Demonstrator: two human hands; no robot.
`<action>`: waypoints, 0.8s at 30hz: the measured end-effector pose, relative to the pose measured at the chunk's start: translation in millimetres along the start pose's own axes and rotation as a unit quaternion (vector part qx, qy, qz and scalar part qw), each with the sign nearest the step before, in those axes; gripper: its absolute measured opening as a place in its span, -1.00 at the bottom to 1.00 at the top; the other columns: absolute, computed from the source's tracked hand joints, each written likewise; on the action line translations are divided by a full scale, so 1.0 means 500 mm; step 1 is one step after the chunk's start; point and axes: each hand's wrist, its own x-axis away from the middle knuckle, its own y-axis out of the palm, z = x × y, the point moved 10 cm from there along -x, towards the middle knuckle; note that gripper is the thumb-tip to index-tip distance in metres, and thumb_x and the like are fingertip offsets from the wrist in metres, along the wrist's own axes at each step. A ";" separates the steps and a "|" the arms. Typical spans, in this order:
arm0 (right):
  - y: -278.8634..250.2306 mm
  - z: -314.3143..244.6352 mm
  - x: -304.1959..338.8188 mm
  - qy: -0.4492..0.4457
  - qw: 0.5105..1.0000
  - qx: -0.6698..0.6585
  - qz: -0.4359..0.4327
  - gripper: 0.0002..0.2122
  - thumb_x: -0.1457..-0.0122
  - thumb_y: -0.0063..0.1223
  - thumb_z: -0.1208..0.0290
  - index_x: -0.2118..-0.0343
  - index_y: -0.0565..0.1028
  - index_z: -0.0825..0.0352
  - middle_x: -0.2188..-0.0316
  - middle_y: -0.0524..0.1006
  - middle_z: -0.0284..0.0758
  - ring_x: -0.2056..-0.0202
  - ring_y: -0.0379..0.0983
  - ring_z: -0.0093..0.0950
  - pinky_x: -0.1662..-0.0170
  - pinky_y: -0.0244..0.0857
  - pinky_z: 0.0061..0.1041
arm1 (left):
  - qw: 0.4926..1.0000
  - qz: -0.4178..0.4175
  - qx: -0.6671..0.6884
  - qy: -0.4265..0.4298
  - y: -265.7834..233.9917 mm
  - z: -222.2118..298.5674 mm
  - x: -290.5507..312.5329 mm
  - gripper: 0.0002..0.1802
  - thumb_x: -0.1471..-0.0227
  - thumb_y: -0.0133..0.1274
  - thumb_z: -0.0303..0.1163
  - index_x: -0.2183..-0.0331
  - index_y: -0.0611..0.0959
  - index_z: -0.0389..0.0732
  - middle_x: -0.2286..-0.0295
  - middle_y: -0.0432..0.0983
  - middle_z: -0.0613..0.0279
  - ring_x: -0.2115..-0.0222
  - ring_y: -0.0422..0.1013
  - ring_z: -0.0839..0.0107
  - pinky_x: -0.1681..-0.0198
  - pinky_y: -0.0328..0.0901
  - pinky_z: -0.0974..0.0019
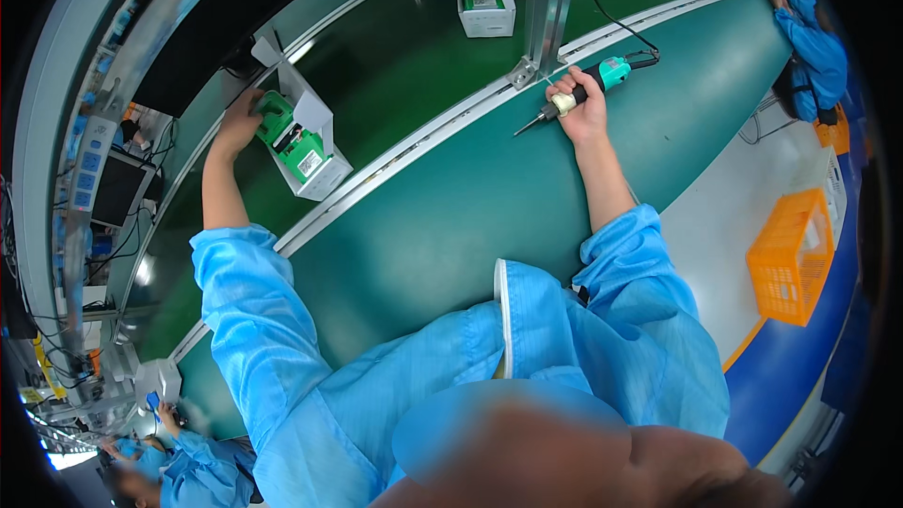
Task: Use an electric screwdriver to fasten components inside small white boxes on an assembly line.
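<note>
My right hand is closed round an electric screwdriver with a black and teal body. Its thin bit points down and left above the teal work surface, and a black cord leaves its back end. To the left, my left hand grips the far left end of a green device, its fingertips partly hidden. The device has a dark middle part and a white label. It sits in an open white carton with raised flaps, on the dark green conveyor belt.
A metal rail runs between belt and work surface, with an upright post on it. Another white carton stands farther along the belt. Orange crates are at the right. Co-workers in blue sit at both far ends.
</note>
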 end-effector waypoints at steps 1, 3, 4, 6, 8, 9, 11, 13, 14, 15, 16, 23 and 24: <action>0.001 0.002 0.000 0.001 1.000 -0.005 0.000 -0.89 -0.02 -0.03 0.53 0.41 0.29 0.28 0.62 0.24 -0.43 0.58 0.20 -0.57 0.35 0.21 -0.48 | 0.999 -0.039 -0.004 -0.022 0.009 -0.019 0.000 -0.47 0.21 -0.11 -0.56 0.06 0.40 -0.23 0.18 0.44 -0.04 0.11 0.35 0.16 0.05 0.19 0.26; -0.004 0.004 0.000 -0.004 1.000 0.000 0.011 -0.88 -0.02 -0.02 0.52 0.40 0.29 0.28 0.61 0.26 -0.42 0.57 0.22 -0.56 0.33 0.22 -0.47 | 0.991 -0.117 -0.012 -0.065 0.033 -0.047 0.010 -0.43 0.22 -0.12 -0.56 0.03 0.39 -0.26 0.16 0.43 -0.03 0.09 0.33 0.20 0.01 0.14 0.29; -0.006 0.007 -0.001 -0.005 1.000 0.002 0.014 -0.88 -0.01 -0.02 0.52 0.39 0.29 0.28 0.60 0.26 -0.42 0.57 0.22 -0.56 0.33 0.22 -0.46 | 0.992 -0.097 -0.060 -0.045 0.024 -0.042 0.013 -0.43 0.22 -0.10 -0.55 0.03 0.39 -0.26 0.12 0.39 -0.05 0.05 0.29 0.17 -0.02 0.12 0.29; -0.004 0.017 -0.005 -0.001 1.000 0.007 0.015 -0.86 0.00 -0.01 0.52 0.38 0.30 0.28 0.59 0.28 -0.41 0.56 0.24 -0.56 0.31 0.23 -0.45 | 0.986 -0.054 -0.156 -0.010 0.005 -0.037 0.043 -0.42 0.20 -0.06 -0.51 0.02 0.39 -0.27 0.04 0.31 -0.08 -0.01 0.22 0.13 -0.09 0.06 0.29; -0.012 0.005 -0.001 -0.009 1.000 0.005 0.022 -0.87 0.00 -0.01 0.52 0.39 0.30 0.27 0.60 0.27 -0.41 0.57 0.24 -0.56 0.32 0.23 -0.46 | 0.988 -0.024 -0.147 0.029 0.005 0.023 0.063 -0.42 0.20 0.00 -0.48 0.02 0.40 -0.27 -0.04 0.20 -0.12 -0.09 0.13 0.10 -0.15 0.00 0.28; -0.014 -0.007 0.002 -0.016 1.000 0.003 0.025 -0.87 0.01 -0.01 0.52 0.39 0.30 0.27 0.60 0.27 -0.41 0.57 0.23 -0.56 0.32 0.22 -0.46 | 0.993 -0.032 -0.101 0.046 0.010 0.073 0.081 -0.42 0.21 0.01 -0.49 0.02 0.41 -0.26 -0.04 0.21 -0.10 -0.09 0.13 0.10 -0.15 0.01 0.27; -0.014 -0.019 0.004 -0.018 1.000 -0.009 0.010 -0.87 0.01 -0.01 0.53 0.42 0.29 0.26 0.62 0.27 -0.43 0.58 0.22 -0.56 0.36 0.20 -0.48 | 0.995 -0.065 -0.034 0.066 0.030 0.144 0.133 -0.39 0.25 0.09 -0.48 0.03 0.42 -0.26 -0.03 0.23 -0.04 -0.08 0.15 0.12 -0.14 0.02 0.26; -0.018 -0.012 0.000 -0.015 1.000 -0.022 0.018 -0.88 0.01 0.00 0.53 0.43 0.30 0.27 0.63 0.26 -0.43 0.58 0.23 -0.55 0.38 0.20 -0.47 | 0.995 -0.079 -0.051 0.035 0.066 0.163 0.200 -0.32 0.31 0.18 -0.43 0.03 0.41 -0.24 -0.04 0.23 0.01 -0.08 0.14 0.12 -0.15 0.01 0.21; -0.010 -0.001 -0.001 -0.007 1.000 -0.020 0.018 -0.89 0.01 0.01 0.53 0.45 0.31 0.27 0.64 0.27 -0.42 0.59 0.23 -0.54 0.38 0.20 -0.46 | 0.993 -0.068 -0.098 0.021 0.089 0.146 0.229 -0.28 0.33 0.19 -0.43 0.00 0.39 -0.18 -0.06 0.20 0.03 -0.08 0.12 0.09 -0.14 0.01 0.17; -0.004 0.005 -0.002 -0.004 1.000 -0.010 0.020 -0.89 0.00 0.02 0.52 0.47 0.31 0.27 0.64 0.27 -0.42 0.58 0.25 -0.54 0.37 0.21 -0.45 | 0.988 -0.066 -0.137 -0.015 0.107 0.128 0.249 -0.24 0.35 0.21 -0.43 -0.01 0.37 -0.14 -0.06 0.19 0.04 -0.08 0.11 0.06 -0.13 0.02 0.15; 0.000 0.010 -0.001 -0.002 1.000 -0.010 0.024 -0.91 0.00 0.01 0.52 0.47 0.32 0.29 0.63 0.27 -0.42 0.58 0.24 -0.55 0.36 0.20 -0.46 | 0.990 -0.032 -0.129 -0.040 0.113 0.114 0.258 -0.26 0.34 0.20 -0.45 -0.01 0.38 -0.14 -0.05 0.20 0.04 -0.06 0.13 0.06 -0.12 0.03 0.14; -0.003 0.000 0.008 -0.015 0.999 0.006 0.046 -0.91 -0.01 -0.03 0.52 0.44 0.31 0.31 0.62 0.25 -0.42 0.58 0.22 -0.57 0.33 0.21 -0.47 | 0.986 0.089 -0.128 -0.065 0.114 0.070 0.265 -0.35 0.25 0.11 -0.54 0.00 0.40 -0.09 -0.03 0.23 0.11 -0.01 0.19 0.07 -0.06 0.09 0.11; -0.005 -0.001 0.005 -0.016 0.999 0.001 0.046 -0.92 -0.02 -0.03 0.53 0.44 0.31 0.31 0.62 0.24 -0.43 0.59 0.21 -0.57 0.33 0.21 -0.47 | 0.983 0.113 -0.126 -0.070 0.109 0.072 0.264 -0.43 0.22 0.08 -0.53 0.05 0.43 -0.11 0.02 0.29 0.11 -0.01 0.19 0.08 -0.05 0.08 0.09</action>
